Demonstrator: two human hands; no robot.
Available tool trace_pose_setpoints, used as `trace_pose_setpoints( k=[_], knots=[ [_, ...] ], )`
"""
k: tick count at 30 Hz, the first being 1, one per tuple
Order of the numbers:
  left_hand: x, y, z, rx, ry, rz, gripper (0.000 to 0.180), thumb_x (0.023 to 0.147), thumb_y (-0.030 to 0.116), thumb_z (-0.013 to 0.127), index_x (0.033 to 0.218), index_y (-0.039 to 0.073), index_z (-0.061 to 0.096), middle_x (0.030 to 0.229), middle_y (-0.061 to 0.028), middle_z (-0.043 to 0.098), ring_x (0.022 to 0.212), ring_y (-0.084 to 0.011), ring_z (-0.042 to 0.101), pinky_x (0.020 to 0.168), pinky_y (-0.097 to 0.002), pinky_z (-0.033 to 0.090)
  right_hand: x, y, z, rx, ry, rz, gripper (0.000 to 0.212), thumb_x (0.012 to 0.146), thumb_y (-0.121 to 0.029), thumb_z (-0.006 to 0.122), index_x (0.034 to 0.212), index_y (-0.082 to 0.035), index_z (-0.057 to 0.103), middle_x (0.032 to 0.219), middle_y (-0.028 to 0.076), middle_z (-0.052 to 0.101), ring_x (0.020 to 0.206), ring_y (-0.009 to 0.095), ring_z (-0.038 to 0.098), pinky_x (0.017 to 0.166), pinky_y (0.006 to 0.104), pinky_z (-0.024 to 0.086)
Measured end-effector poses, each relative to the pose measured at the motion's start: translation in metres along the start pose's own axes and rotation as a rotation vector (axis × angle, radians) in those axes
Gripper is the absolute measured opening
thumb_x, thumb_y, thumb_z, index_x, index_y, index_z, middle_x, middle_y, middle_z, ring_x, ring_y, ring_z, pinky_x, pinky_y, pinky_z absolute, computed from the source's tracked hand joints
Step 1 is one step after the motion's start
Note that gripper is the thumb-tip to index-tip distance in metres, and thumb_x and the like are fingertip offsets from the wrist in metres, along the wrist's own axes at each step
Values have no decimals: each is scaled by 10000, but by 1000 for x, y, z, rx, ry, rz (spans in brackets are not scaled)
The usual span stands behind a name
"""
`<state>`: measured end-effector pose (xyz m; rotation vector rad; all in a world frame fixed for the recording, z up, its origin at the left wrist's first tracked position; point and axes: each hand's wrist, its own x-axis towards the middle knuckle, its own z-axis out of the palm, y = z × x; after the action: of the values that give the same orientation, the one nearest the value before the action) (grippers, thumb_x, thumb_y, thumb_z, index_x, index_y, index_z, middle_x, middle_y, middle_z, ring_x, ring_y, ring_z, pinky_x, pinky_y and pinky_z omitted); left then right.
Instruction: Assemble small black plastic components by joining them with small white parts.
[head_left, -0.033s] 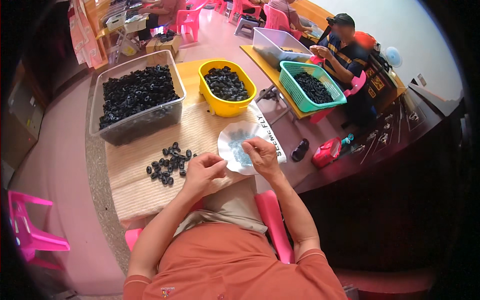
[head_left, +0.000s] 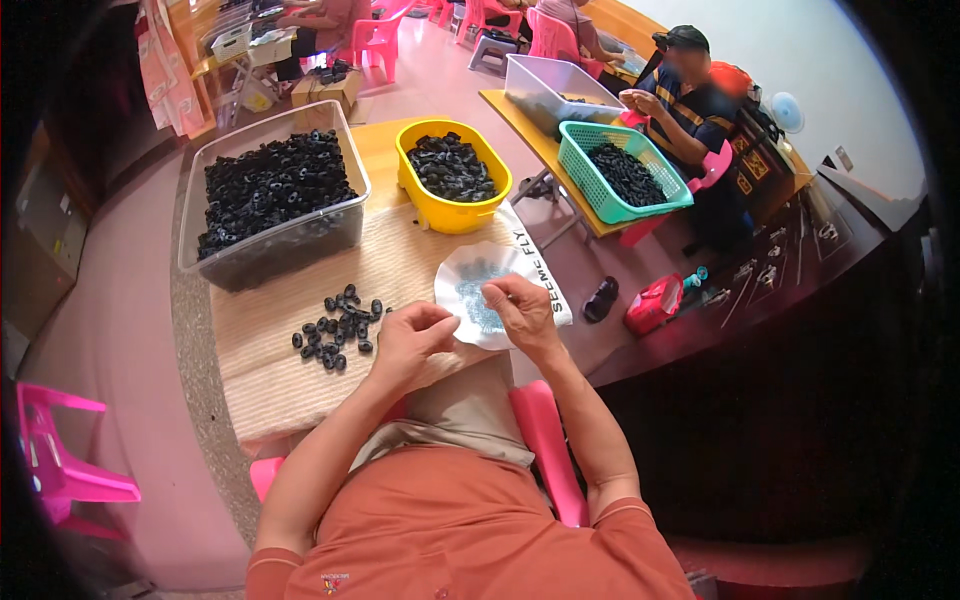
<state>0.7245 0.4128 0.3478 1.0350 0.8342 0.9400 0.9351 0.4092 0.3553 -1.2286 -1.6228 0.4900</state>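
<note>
My left hand (head_left: 413, 345) is closed in a pinch at the near left edge of a white, wavy-rimmed dish (head_left: 452, 272). Whatever lies between its fingertips is too small or hidden to make out. Over the dish's right side, my right hand (head_left: 524, 312) also pinches thumb against fingers, its contents unseen. Small pale-blue, glassy bits (head_left: 474, 290) cover the dish's bottom. Left of my left hand, several black oval pieces with holes (head_left: 365, 346) lie loose on a ribbed beige cloth (head_left: 265, 370).
A clear bin (head_left: 290, 243) heaped with black pieces stands far left, beside a yellow tub (head_left: 440, 212) of similar pieces. On another table are a teal basket (head_left: 588, 182) and a clear bin (head_left: 528, 103), where a co-worker (head_left: 690, 112) sits. A pink chair (head_left: 80, 468) is at left.
</note>
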Motion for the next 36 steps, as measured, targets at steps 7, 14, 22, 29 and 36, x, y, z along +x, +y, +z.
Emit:
trace_pose_setpoints(
  k=[7, 14, 22, 29, 36],
  knots=[
    [17, 14, 29, -176, -49, -40, 193, 918, 155, 747, 1013, 1, 679, 895, -65, 712, 741, -122, 666, 693, -256, 561, -7, -3, 4, 376, -62, 206, 218, 995, -192, 663, 988, 22, 708, 819, 7, 674, 752, 70, 628, 704, 227, 548],
    [23, 9, 35, -208, -62, -31, 192, 913, 149, 752, 1006, 2, 673, 901, -71, 713, 753, -128, 674, 712, -264, 570, -13, 9, 8, 608, -14, 307, 248, 995, -224, 660, 982, 21, 702, 849, 38, 696, 744, 107, 659, 693, 261, 587],
    [28, 3, 38, -122, -73, 22, 130, 921, 92, 722, 977, -9, 663, 895, -70, 709, 775, -117, 673, 709, -254, 565, -19, 12, 1, 752, -62, 400, 239, 984, -221, 676, 1012, 14, 701, 874, 42, 698, 760, 104, 662, 704, 269, 592],
    [35, 7, 36, 108, -128, 130, 79, 933, 57, 691, 951, -11, 654, 862, -73, 708, 770, -128, 690, 714, -267, 575, -17, 22, -2, 750, -106, 410, 228, 979, -209, 681, 1034, 10, 712, 876, 34, 703, 785, 93, 656, 730, 255, 582],
    [41, 4, 33, 102, -96, 119, 88, 936, 69, 695, 962, -8, 659, 862, -69, 709, 754, -134, 694, 706, -257, 574, -15, 13, -1, 599, -49, 383, 230, 980, -177, 676, 1100, 15, 715, 883, 32, 699, 765, 94, 641, 720, 236, 557]
  ],
)
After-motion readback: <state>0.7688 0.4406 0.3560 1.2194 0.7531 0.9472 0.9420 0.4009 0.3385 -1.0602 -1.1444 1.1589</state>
